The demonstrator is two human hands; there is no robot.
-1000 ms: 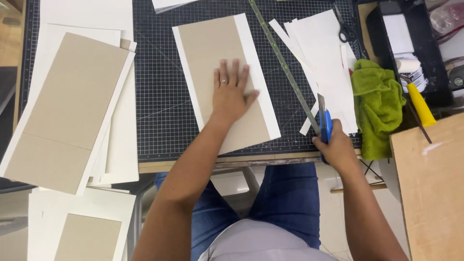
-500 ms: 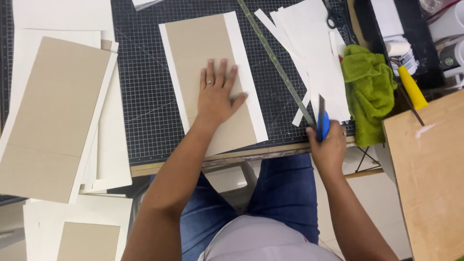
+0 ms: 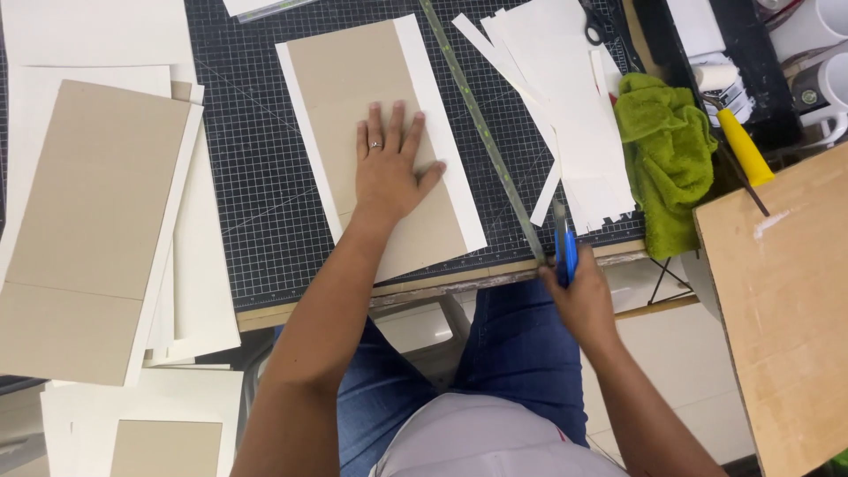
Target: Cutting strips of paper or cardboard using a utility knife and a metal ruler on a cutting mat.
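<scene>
Tan rectangular cardboard panel (image 3: 371,132) on white paper sheet (image 3: 442,150), mid cutting mat (image 3: 256,177), near front edge. Left hand (image 3: 389,168) flat on panel, fingers spread, gripping nothing. Right hand (image 3: 579,296) closed around blue utility knife (image 3: 564,247) at front mat edge, beside long metal ruler (image 3: 486,132). Risks, judged: panel sliding off paper if pressure eases; blade close to ruler end, likely nick or slip toward lap; loose white paper strips (image 3: 565,115) near blade, easily snagged.

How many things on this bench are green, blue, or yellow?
Green: 2, the cloth and the long ruler.
Blue: 1, the cutter in the right hand.
Yellow: 1, a tool handle.
Total: 4.
</scene>
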